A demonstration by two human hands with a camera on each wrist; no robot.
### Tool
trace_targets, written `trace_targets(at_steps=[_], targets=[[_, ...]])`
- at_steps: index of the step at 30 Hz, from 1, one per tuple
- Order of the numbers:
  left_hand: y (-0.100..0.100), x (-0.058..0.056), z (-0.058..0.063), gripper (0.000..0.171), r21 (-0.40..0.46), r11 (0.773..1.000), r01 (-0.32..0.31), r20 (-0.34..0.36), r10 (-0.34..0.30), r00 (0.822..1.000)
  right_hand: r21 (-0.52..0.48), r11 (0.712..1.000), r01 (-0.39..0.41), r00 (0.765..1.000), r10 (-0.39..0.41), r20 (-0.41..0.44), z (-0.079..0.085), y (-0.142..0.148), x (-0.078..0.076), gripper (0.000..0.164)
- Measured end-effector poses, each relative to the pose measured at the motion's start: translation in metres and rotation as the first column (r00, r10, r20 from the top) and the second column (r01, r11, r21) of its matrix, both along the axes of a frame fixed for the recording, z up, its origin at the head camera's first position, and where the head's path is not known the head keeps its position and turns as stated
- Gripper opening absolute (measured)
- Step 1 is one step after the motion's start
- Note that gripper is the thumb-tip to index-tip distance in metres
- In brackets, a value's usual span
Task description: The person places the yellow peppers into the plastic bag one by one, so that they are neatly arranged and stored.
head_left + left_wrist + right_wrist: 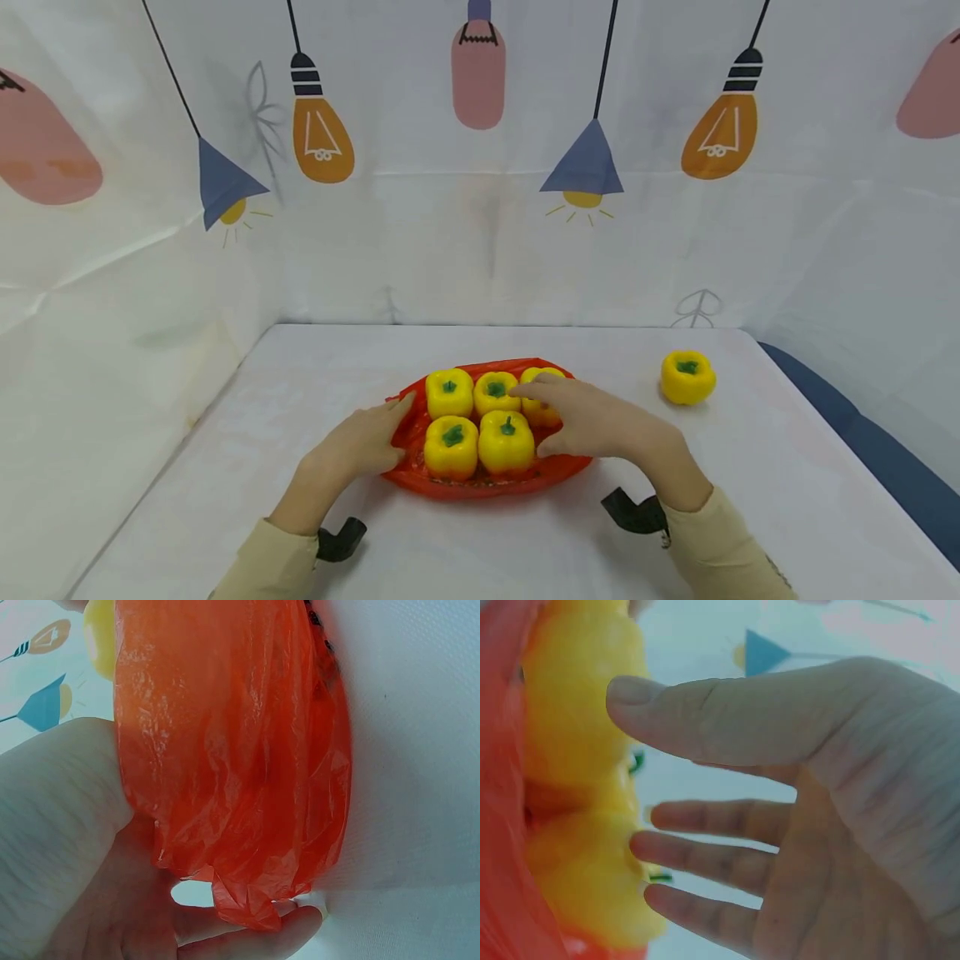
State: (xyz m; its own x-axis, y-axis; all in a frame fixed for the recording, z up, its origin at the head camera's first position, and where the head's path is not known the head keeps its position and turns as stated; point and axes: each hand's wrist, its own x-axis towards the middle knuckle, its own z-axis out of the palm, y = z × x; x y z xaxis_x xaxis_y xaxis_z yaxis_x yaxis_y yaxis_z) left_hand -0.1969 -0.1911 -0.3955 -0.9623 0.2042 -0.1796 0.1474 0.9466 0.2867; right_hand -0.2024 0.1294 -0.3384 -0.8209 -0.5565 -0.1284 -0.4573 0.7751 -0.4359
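Note:
Several yellow bell peppers with green stems sit in two rows in a red plastic bag at the middle of the table. My left hand lies along the bag's left end, fingers spread; in the left wrist view those fingers extend past the crumpled end of the bag. Over the right-hand peppers hovers my right hand, its fingers stretched out. The right wrist view has the thumb in front of a pepper; whether it touches is unclear. The back right pepper is partly hidden by this hand.
One more yellow bell pepper stands alone on the white table, at the back right. Behind the table hangs a white sheet printed with lamps. A dark blue object lies beyond the right table edge.

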Motion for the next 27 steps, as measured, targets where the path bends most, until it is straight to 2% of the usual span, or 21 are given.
trace_targets(at_steps=[5, 11, 18, 27], targets=[[-0.002, 0.000, -0.002, 0.077, 0.001, 1.000, -0.006, -0.005, 0.006, 1.000, -0.074, 0.997, 0.031, 1.000, -0.030, 0.009, 0.007, 0.022, -0.010, 0.067], [-0.003, 0.000, -0.002, 0.076, 0.010, 1.000, -0.006, -0.003, 0.006, 1.000, -0.145, 0.987, 0.063, 0.994, -0.075, -0.082, 0.015, 0.054, -0.022, 0.067], [-0.002, 0.000, -0.002, 0.075, 0.002, 1.000, 0.009, -0.015, -0.009, 1.000, -0.076, 0.972, 0.222, 0.961, -0.231, -0.149, 0.009, 0.097, -0.040, 0.068], [0.000, 0.001, -0.002, 0.075, -0.009, 1.000, 0.012, -0.018, -0.013, 1.000, -0.008, 0.952, 0.305, 0.923, -0.297, -0.245, -0.015, 0.145, -0.065, 0.068]])
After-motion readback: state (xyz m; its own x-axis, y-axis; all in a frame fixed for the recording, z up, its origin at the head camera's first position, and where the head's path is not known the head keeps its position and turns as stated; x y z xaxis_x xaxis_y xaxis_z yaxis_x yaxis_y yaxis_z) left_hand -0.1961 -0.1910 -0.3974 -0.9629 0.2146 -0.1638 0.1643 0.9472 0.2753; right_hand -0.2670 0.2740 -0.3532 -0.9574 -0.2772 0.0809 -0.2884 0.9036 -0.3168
